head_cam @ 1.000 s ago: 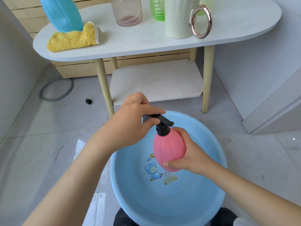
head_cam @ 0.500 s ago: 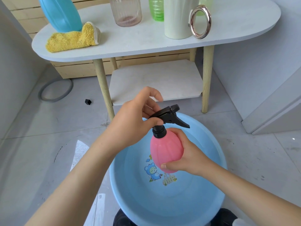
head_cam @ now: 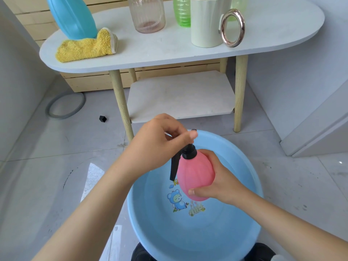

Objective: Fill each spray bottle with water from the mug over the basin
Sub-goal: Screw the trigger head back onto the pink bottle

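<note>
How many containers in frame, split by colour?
Pink: 1, spray bottle held over the basin
Blue: 2, basin and blue bottle on the table
Green: 2, green bottle and pale green bottle behind the mug
Clear: 1, clear bottle
Cream: 1, mug
Total: 7

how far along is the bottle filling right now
Nothing looks filled yet. In hand: right hand holds the pink spray bottle over the blue basin while left hand grips its black spray head. Left: pouring from the cream mug on the table.
</note>
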### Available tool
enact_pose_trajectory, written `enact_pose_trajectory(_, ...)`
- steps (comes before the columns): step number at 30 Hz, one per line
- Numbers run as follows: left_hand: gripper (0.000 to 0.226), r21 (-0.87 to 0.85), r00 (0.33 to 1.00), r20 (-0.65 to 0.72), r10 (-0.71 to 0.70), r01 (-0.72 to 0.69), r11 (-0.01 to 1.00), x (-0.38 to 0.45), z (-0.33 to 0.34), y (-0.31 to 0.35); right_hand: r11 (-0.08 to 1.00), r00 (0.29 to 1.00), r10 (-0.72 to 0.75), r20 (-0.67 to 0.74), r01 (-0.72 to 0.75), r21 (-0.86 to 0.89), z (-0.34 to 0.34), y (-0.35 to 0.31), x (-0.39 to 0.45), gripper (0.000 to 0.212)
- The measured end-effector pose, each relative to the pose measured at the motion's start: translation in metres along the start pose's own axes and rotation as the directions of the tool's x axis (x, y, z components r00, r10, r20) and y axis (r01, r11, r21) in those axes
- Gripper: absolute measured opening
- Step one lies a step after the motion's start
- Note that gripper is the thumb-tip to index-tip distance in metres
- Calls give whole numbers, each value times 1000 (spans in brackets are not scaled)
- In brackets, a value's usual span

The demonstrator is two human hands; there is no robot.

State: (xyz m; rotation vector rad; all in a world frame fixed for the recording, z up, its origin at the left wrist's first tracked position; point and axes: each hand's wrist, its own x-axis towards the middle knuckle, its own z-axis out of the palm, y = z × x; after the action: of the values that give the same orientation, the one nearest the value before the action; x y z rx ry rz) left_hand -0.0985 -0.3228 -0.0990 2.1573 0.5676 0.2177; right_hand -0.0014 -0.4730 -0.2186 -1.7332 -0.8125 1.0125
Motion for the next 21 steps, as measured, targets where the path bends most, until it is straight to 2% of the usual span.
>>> enact_pose_trajectory(1,4,-4,1000,18,-10,11,1000,0,-2,-1,1000,1000,-4,-6,4,1,-1,0,0,82)
enact_pose_trajectory(4,34,82,997,57,-44,39,996,2,-8,-2,1000,1000,-14,-15,14,-1,-3,1,0,82)
enact_pose_trajectory(6,39,160,996,47,-76,68,985,1,-8,1,1000,1000,-13,-16,13,-5,-2,2,1,83)
enact_pose_trajectory(10,16,115,985,44,-164,158,981,1,-6,2,1000,1000,-13,-26,13,-11,-2,5,1,84)
enact_pose_trajectory(15,28,85,989,106,-105,96,992,5,-8,-2,999,1000,6,2,-6,-39,-6,5,1,87)
enact_pose_trajectory(19,37,58,994,98,-54,48,997,5,-5,-8,998,1000,4,-3,-4,-62,-7,4,1,88)
enact_pose_trajectory(21,36,144,997,58,-54,45,988,3,-3,-8,996,999,-23,-43,19,-86,-6,1,1,85)
